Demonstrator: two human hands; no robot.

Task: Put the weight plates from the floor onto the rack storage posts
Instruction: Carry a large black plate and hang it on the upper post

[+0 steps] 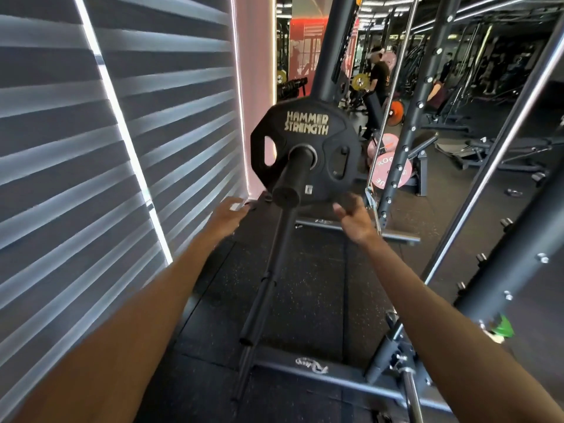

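- Two bare forearms (146,315) reach forward from the camera toward a gym rack.
- The left hand (227,213), fingers loose and apart, holds nothing.
- The right hand (354,219), fingers spread and empty, is just under the plate's lower rim; whether it touches cannot be told.
- Above and between the hands, the black weight plate (308,126) hangs on a storage post (293,175), pushed back near the rack upright (332,56).
- The plate looks seated, so the step appears to be letting go.
- Next likely calls for fetching another plate from the floor, though none shows here. A bare lower post (265,288) below the hands has room.
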